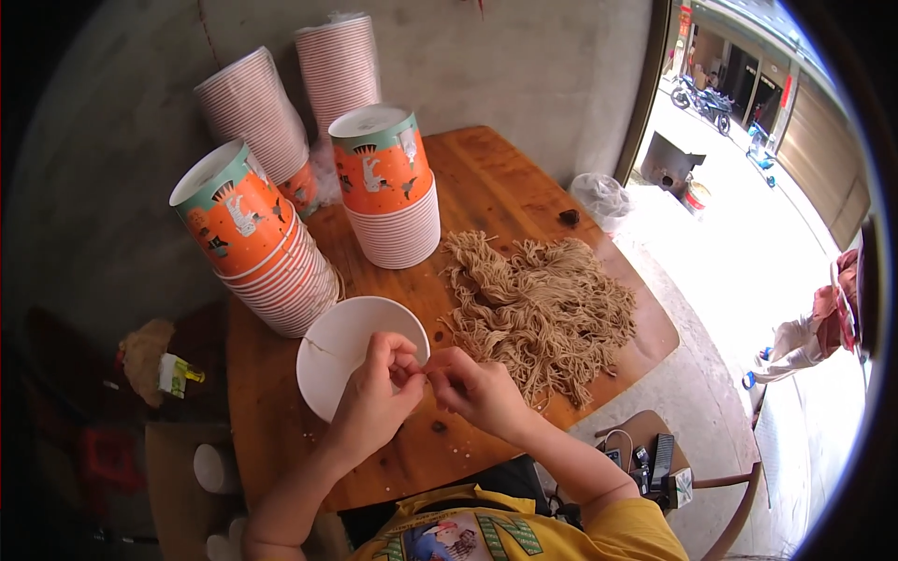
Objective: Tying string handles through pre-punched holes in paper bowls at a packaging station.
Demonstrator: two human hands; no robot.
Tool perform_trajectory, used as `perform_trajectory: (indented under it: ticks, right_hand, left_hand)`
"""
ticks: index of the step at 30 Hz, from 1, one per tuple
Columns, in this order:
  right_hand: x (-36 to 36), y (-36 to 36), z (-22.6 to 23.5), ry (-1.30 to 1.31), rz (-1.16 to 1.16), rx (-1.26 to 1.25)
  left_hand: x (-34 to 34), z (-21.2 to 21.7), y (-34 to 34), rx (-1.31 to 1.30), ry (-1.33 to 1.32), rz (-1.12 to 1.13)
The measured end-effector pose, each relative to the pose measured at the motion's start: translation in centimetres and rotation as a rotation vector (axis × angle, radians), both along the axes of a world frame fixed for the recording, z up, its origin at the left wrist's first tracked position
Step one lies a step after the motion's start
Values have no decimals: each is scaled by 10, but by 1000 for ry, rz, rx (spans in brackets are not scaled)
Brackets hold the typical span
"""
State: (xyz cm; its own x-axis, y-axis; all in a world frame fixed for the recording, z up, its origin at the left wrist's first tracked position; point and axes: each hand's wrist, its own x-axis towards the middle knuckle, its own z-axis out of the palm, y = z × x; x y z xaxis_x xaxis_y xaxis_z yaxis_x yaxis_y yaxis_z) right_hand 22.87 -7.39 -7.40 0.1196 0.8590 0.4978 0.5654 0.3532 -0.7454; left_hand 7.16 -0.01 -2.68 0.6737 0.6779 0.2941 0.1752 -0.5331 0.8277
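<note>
Left hand [382,385], right hand [479,391]: we see fingertips pinched together; on what, we cannot tell. White tub [329,329]: on table [472,178], partly behind left hand, mouth upward, long axis near upright. String pile [547,313]: rightward.

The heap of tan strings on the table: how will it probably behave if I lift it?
The heap of tan strings would probably sag, since its strands curl loosely. It might also tangle, as many strands cross one another.
</note>
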Motion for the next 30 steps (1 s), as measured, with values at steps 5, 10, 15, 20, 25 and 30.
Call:
perform_trajectory:
  ticks: [5,10,15,20,25,30]
  right_hand:
    - [-7,-6,2,251,83,-207]
    - [-14,-5,4,872,249,-370]
    - [-15,-6,4,936,241,-360]
    - [-19,-6,1,907,223,-340]
    - [-22,-5,5,924,203,-360]
    - [-21,-4,6,947,207,-368]
  left_hand:
    - [-1,1,4,-165,-29,-36]
    - [-8,-11,15,-325,-88,-64]
    - [-13,-13,15,-339,-60,-46]
    - [-8,-3,5,-212,-27,-40]
    - [-7,-9,10,-141,-111,-44]
    - [-15,-3,10,-316,-202,-113]
